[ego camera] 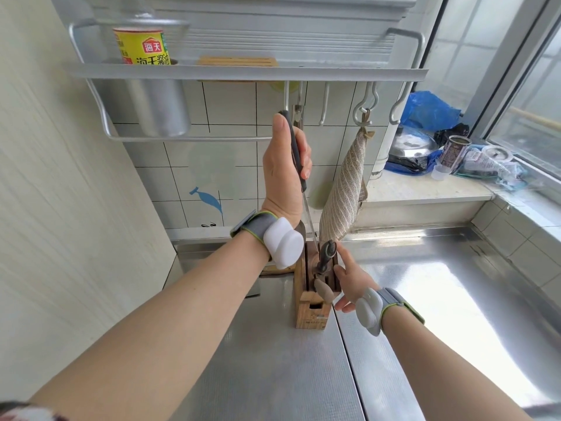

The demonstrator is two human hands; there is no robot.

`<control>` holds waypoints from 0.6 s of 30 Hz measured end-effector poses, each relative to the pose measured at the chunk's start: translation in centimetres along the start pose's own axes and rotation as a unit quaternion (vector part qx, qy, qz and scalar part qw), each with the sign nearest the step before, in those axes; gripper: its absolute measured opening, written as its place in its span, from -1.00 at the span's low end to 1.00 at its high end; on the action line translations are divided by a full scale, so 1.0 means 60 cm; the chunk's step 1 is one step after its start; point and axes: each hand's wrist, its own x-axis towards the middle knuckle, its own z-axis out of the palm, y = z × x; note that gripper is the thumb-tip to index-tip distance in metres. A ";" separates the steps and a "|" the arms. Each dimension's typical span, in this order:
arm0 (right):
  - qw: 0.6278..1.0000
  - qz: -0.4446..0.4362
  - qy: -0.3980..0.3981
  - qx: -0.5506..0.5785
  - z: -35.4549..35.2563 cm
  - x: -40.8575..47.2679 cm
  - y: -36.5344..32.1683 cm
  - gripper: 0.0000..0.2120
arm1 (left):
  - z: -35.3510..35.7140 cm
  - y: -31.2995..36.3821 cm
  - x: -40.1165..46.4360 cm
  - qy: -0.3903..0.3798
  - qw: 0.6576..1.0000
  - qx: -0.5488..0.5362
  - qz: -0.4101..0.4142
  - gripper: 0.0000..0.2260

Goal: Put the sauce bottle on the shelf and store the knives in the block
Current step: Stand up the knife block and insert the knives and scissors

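The sauce bottle (pixel 142 45), with a yellow label, stands on the metal wall shelf (pixel 243 71) at the upper left. My left hand (pixel 283 165) is closed around the dark handle of a knife (pixel 299 168), held upright, its thin blade pointing down at the wooden knife block (pixel 311 308) on the steel counter. The blade tip is at the block's top; I cannot tell whether it is inside a slot. Two other handles stick out of the block. My right hand (pixel 349 279) rests against the block's right side, fingers touching its top edge.
A striped cloth (pixel 343 196) hangs from a hook just right of the knife. A metal cup (pixel 161 107) hangs under the shelf. A wooden rack (pixel 238 60) lies on the shelf. Pot lid, tin and blue bags crowd the windowsill (pixel 425 186). The steel counter (pixel 425 299) stretches right.
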 end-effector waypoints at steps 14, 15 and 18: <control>0.999 -0.003 -0.049 -0.015 -0.012 -0.003 -0.005 -0.36 | 0.023 -0.028 -0.001 -0.116 0.989 0.079 -0.035 -0.57; 0.999 -0.005 -0.042 -0.012 -0.012 -0.003 -0.005 -0.39 | 0.025 -0.032 -0.003 -0.135 0.986 0.091 -0.044 -0.58; 0.999 -0.002 -0.037 -0.008 -0.011 -0.002 -0.003 -0.41 | 0.026 -0.043 -0.002 -0.169 0.975 0.126 -0.066 -0.59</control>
